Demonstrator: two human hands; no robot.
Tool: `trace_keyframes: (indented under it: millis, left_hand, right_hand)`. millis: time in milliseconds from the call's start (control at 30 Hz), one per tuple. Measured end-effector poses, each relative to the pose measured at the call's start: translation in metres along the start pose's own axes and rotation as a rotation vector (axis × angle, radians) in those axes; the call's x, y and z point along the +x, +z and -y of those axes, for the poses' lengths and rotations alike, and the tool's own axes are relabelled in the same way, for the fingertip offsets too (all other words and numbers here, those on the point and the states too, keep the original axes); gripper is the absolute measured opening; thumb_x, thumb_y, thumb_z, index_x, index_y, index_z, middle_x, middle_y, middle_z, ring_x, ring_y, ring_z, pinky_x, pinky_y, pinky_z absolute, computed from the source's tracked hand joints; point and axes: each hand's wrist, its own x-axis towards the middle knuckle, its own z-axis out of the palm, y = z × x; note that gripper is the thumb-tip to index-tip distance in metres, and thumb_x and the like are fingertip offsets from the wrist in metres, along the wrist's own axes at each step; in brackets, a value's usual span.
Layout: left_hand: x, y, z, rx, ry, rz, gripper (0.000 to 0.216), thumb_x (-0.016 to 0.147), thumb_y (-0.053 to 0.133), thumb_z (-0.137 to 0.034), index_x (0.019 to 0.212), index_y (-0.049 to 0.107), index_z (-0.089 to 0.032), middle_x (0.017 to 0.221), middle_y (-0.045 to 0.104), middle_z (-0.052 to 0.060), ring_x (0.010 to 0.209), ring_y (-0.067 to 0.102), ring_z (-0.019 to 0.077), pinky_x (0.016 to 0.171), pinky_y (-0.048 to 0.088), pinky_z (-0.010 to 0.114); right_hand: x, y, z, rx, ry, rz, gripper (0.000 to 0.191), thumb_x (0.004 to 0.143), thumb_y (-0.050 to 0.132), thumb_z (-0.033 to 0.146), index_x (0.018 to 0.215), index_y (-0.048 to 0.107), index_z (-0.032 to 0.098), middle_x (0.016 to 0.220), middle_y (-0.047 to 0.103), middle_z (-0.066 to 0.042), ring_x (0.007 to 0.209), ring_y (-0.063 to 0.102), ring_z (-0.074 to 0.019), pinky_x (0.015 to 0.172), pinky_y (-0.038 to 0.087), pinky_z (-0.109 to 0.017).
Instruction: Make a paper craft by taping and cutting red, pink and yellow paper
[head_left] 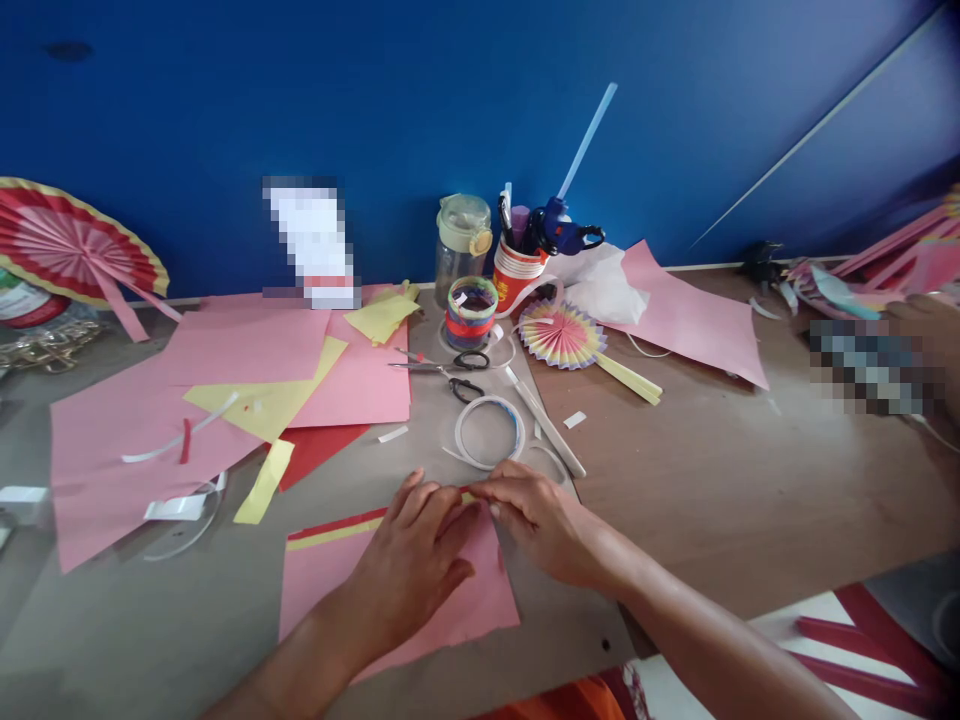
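A sheet of pink paper [330,590] lies in front of me on the table, with red and yellow strips along its far edge. My left hand [412,560] rests on the sheet, palm down, its fingers out toward that edge and its thumb apart. At the far right corner, my right hand [544,525] has its fingers and thumb closed on the paper's edge; the fingertips partly cover the corner. Just beyond the hands sit a roll of white tape [456,440] and a white pen-like stick [547,425]. Scissors [450,372] with dark handles lie farther back.
Pink sheets [112,440] and yellow scraps [264,482] spread over the left. At the back stand a clear bottle [459,245], a tape-wrapped pot [471,325] and a paper cup [517,275] of tools. A folded paper fan [562,335] lies beside them. Another person's hand [934,340] is at far right.
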Motion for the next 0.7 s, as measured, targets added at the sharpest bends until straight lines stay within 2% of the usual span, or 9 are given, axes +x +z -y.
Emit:
trace_keyframes:
  millis: [100, 200, 267, 400, 533, 700]
  left_hand:
    - [0.000, -0.002, 0.000, 0.030, 0.009, 0.006, 0.043, 0.084, 0.058, -0.024, 0.126, 0.048, -0.021, 0.115, 0.055, 0.009, 0.109, 0.048, 0.0260, 0.107, 0.030, 0.058]
    - [0.001, -0.003, 0.000, 0.036, 0.008, 0.010, 0.043, 0.084, 0.060, -0.024, 0.125, 0.050, -0.020, 0.115, 0.056, 0.009, 0.110, 0.048, 0.0260, 0.107, 0.030, 0.057]
    - [0.001, -0.004, 0.000, 0.038, 0.008, 0.011, 0.042, 0.083, 0.061, -0.024, 0.123, 0.050, -0.019, 0.114, 0.056, 0.008, 0.109, 0.049, 0.0259, 0.107, 0.030, 0.056]
    - [0.001, -0.003, 0.000, 0.050, 0.011, 0.003, 0.041, 0.083, 0.062, -0.027, 0.122, 0.051, -0.019, 0.111, 0.057, 0.008, 0.107, 0.049, 0.0257, 0.107, 0.030, 0.056]
    - [0.000, -0.003, 0.000, 0.052, 0.001, 0.022, 0.040, 0.083, 0.062, -0.028, 0.120, 0.051, -0.019, 0.112, 0.056, 0.007, 0.107, 0.048, 0.0253, 0.108, 0.029, 0.056]
    - [-0.001, 0.000, 0.001, 0.058, 0.017, -0.002, 0.041, 0.084, 0.062, -0.029, 0.122, 0.051, -0.019, 0.112, 0.056, 0.007, 0.107, 0.048, 0.0255, 0.108, 0.029, 0.056]
  right_hand:
    - [0.001, 0.000, -0.003, 0.034, -0.003, -0.017, 0.029, 0.087, 0.044, 0.008, 0.100, 0.067, 0.020, 0.085, 0.060, -0.004, 0.082, 0.057, -0.0172, 0.074, 0.045, -0.028]
    - [-0.001, 0.001, -0.007, 0.007, 0.025, -0.129, 0.030, 0.089, 0.043, 0.012, 0.111, 0.062, 0.019, 0.094, 0.061, -0.006, 0.084, 0.058, -0.0178, 0.076, 0.045, -0.028]
    - [-0.004, 0.001, -0.007, -0.079, 0.052, -0.155, 0.027, 0.088, 0.043, 0.012, 0.104, 0.064, 0.017, 0.092, 0.061, -0.007, 0.083, 0.058, -0.0185, 0.075, 0.045, -0.029]
    - [-0.009, 0.004, -0.001, -0.233, 0.069, -0.080, 0.024, 0.087, 0.042, 0.010, 0.085, 0.065, 0.017, 0.085, 0.058, -0.006, 0.080, 0.055, -0.0179, 0.073, 0.042, -0.029]
    - [-0.010, 0.006, 0.004, -0.291, 0.072, -0.027, 0.023, 0.089, 0.043, 0.012, 0.087, 0.065, 0.018, 0.085, 0.056, -0.005, 0.080, 0.054, -0.0173, 0.076, 0.041, -0.032]
    - [-0.006, 0.005, 0.002, -0.174, 0.076, -0.005, 0.023, 0.088, 0.045, 0.011, 0.091, 0.066, 0.018, 0.086, 0.058, -0.005, 0.083, 0.055, -0.0178, 0.076, 0.042, -0.031]
